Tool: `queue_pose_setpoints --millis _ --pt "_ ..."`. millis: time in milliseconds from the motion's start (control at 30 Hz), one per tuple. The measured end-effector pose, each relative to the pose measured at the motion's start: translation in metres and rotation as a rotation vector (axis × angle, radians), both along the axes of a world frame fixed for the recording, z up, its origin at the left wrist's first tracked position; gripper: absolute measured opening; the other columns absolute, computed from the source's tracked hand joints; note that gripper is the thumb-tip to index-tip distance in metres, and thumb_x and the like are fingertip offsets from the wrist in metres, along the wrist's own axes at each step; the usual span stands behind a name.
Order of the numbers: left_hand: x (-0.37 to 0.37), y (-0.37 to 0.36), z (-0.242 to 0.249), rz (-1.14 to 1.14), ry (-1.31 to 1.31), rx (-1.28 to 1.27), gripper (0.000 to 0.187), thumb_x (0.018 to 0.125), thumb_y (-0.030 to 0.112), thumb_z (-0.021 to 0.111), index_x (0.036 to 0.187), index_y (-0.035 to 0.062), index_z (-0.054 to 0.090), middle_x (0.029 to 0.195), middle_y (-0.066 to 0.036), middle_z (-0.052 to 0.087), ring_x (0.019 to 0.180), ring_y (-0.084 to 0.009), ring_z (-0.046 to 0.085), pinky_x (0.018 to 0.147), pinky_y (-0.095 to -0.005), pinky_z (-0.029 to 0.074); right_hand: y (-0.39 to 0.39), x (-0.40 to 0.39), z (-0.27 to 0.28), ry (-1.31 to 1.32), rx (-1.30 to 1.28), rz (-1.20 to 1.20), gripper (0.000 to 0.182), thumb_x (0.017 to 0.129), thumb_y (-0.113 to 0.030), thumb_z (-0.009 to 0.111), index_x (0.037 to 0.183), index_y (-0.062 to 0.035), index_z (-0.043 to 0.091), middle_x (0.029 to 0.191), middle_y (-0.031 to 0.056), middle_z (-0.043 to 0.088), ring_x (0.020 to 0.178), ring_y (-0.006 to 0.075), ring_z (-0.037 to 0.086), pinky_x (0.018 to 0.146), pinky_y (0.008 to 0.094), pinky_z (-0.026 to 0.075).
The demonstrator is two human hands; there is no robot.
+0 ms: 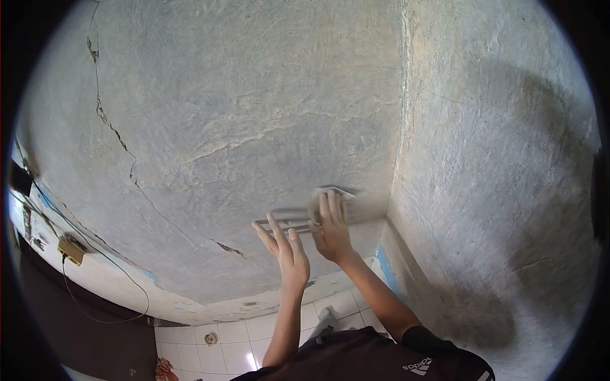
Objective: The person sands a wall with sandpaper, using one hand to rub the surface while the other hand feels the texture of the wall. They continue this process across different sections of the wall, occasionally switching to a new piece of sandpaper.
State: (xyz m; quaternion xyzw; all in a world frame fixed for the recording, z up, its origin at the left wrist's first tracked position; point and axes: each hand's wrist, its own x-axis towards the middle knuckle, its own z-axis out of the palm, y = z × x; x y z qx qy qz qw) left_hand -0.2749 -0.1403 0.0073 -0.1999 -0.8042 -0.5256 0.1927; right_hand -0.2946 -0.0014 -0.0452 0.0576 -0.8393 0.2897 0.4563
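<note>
Near the corner of a rough grey plastered wall point(254, 152), my right hand point(332, 228) presses a flat item point(343, 190) against the surface. Its fingers lie over that item, which is blurred and partly hidden by the hand. Left of it, my left hand point(286, 251) is raised with its fingers spread, close to a long, thin dark shape point(295, 214) that is smeared by motion. Nothing shows in the left palm.
A second wall point(483, 190) meets the first at the right. Cracks run down the left side. A beige socket box point(71, 249) with cables hangs at the lower left. White floor tiles point(235, 333) and a reddish item point(165, 369) lie below.
</note>
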Motion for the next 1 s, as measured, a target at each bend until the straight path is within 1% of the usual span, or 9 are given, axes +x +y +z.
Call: queue_pose_setpoints --millis 67,300,400,500,600,733,833,900,1000 --pt "0.0 0.001 -0.001 0.01 0.021 -0.039 0.065 0.109 0.028 0.04 0.162 0.0061 0.011 0.163 -0.032 -0.016 0.151 -0.0521 -0.012 0.12 -0.0615 0.0 0.014 0.001 -0.008 -0.012 0.038 -0.096 0.07 0.104 -0.033 0.047 0.156 0.0073 0.023 0.16 0.0333 0.023 0.15 0.0492 0.019 0.12 0.0608 0.011" --pt "-0.004 0.003 -0.005 0.071 0.026 -0.141 0.062 0.111 0.029 0.036 0.163 0.0078 0.009 0.164 -0.029 -0.017 0.152 -0.0487 -0.012 0.121 -0.0586 0.002 0.025 -0.006 0.091 0.168 -0.026 -0.094 0.07 0.103 -0.032 0.048 0.157 0.0053 0.024 0.16 0.0316 0.026 0.15 0.0485 0.021 0.121 0.0599 0.014" --pt "-0.003 0.008 0.0 0.048 0.039 -0.067 0.067 0.109 0.032 0.038 0.162 0.0042 0.007 0.162 -0.033 -0.018 0.149 -0.0543 -0.016 0.118 -0.0633 -0.003 0.01 0.005 0.065 0.097 0.151 0.001 0.066 0.103 -0.03 0.047 0.156 0.0042 0.028 0.159 0.0296 0.03 0.149 0.0477 0.024 0.121 0.0599 0.013" --pt "-0.009 0.004 0.008 0.085 0.102 -0.136 0.068 0.109 0.033 0.038 0.162 0.0043 0.007 0.162 -0.034 -0.016 0.148 -0.0554 -0.015 0.117 -0.0652 -0.003 0.021 0.001 0.025 0.0 0.164 -0.269 0.065 0.104 -0.031 0.045 0.156 0.0049 0.028 0.159 0.0299 0.03 0.149 0.0478 0.025 0.12 0.0601 0.013" --pt "-0.014 -0.009 0.015 0.146 0.121 -0.18 0.067 0.109 0.034 0.038 0.163 0.0069 0.008 0.165 -0.03 -0.015 0.15 -0.0521 -0.013 0.119 -0.0632 0.0 0.029 -0.016 0.075 0.252 -0.132 -0.263 0.065 0.104 -0.031 0.045 0.155 0.0051 0.028 0.159 0.0304 0.03 0.148 0.0487 0.026 0.12 0.0602 0.014" --pt "-0.024 -0.029 0.02 0.241 0.089 -0.174 0.066 0.109 0.032 0.038 0.163 0.0066 0.009 0.165 -0.03 -0.013 0.151 -0.0514 -0.012 0.119 -0.0626 0.001 0.017 -0.026 0.125 0.312 -0.096 -0.185 0.066 0.104 -0.032 0.045 0.155 0.0055 0.028 0.159 0.0313 0.028 0.149 0.0502 0.023 0.12 0.06 0.013" --pt "-0.029 -0.043 0.021 0.249 0.115 -0.12 0.066 0.109 0.034 0.038 0.162 0.0043 0.012 0.164 -0.032 -0.011 0.149 -0.0551 -0.011 0.117 -0.0652 0.0 -0.014 -0.015 0.102 0.059 0.232 0.01 0.067 0.103 -0.033 0.045 0.155 0.0066 0.028 0.16 0.0321 0.025 0.15 0.0516 0.017 0.121 0.0596 0.012" --pt "-0.032 -0.054 0.02 0.242 0.136 -0.078 0.065 0.109 0.036 0.037 0.162 0.0043 0.014 0.164 -0.032 -0.01 0.15 -0.0546 -0.012 0.117 -0.0651 0.0 -0.024 -0.012 0.053 0.057 0.118 -0.088 0.068 0.103 -0.033 0.044 0.155 0.0069 0.027 0.16 0.0325 0.024 0.15 0.051 0.016 0.121 0.0596 0.011" --pt "-0.037 -0.074 0.019 0.255 0.112 -0.081 0.064 0.109 0.036 0.036 0.162 0.0059 0.017 0.165 -0.031 -0.008 0.15 -0.0543 -0.012 0.117 -0.0649 0.001 -0.018 -0.024 0.046 0.15 -0.064 -0.221 0.069 0.103 -0.033 0.043 0.156 0.0078 0.024 0.161 0.0333 0.02 0.151 0.05 0.013 0.121 0.0595 0.008"
